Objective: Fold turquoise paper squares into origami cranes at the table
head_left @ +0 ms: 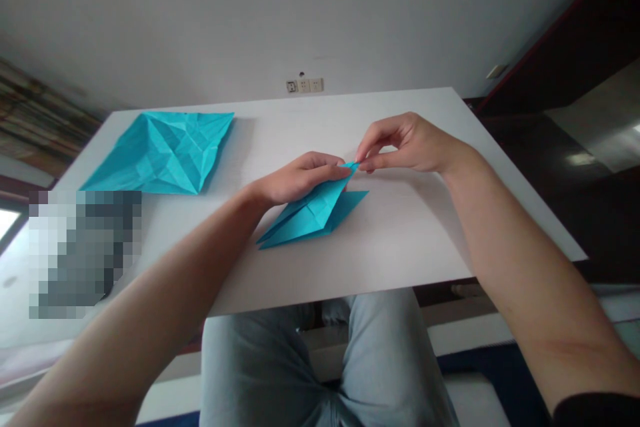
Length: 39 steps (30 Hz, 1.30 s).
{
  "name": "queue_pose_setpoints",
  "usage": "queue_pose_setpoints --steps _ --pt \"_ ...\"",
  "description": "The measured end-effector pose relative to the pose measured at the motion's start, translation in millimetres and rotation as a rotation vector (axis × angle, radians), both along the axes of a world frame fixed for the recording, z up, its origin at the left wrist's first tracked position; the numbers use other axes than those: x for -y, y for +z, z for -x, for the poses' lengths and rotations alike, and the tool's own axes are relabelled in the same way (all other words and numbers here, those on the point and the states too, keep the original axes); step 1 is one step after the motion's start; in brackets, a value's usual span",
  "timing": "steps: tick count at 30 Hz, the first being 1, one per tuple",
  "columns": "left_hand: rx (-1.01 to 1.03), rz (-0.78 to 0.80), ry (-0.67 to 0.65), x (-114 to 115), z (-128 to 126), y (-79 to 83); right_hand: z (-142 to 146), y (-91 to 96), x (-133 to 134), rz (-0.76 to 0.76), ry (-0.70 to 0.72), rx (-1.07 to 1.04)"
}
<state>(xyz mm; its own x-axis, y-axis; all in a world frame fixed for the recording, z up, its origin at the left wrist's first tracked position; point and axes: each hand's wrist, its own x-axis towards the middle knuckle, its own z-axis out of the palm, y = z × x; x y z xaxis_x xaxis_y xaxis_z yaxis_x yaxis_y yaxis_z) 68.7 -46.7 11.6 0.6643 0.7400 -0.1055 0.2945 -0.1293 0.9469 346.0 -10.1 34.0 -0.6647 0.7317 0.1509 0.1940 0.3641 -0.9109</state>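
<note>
A folded blue paper piece (313,213) lies on the white table (400,227) in the middle, shaped into narrow pointed flaps. My left hand (300,180) rests flat on its upper flap and presses it down. My right hand (410,143) pinches the far tip of that same flap between thumb and forefinger, just right of my left fingertips. A second, larger blue sheet (163,152), creased in many lines and opened out, lies untouched at the far left of the table.
A pixelated patch (85,253) covers part of the table's left side. The wall behind carries a socket strip (304,85). My legs (320,360) in light jeans sit under the near table edge. Dark furniture stands to the right.
</note>
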Motion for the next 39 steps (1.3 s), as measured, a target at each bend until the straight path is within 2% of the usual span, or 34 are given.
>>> queue_pose_setpoints --steps 6,14,27,39 --pt "0.021 0.013 -0.012 -1 1 1.1 5 0.8 4 0.071 0.026 -0.019" --pt "0.000 0.043 0.021 0 2 -0.4 12 -6.1 3 0.142 -0.047 -0.078" --pt "0.042 0.016 0.001 0 1 2.2 19 -5.2 7 0.116 -0.079 -0.134" --pt "0.110 0.045 0.015 -3 1 -4.2 11 -17.4 -5 0.071 0.045 -0.082"
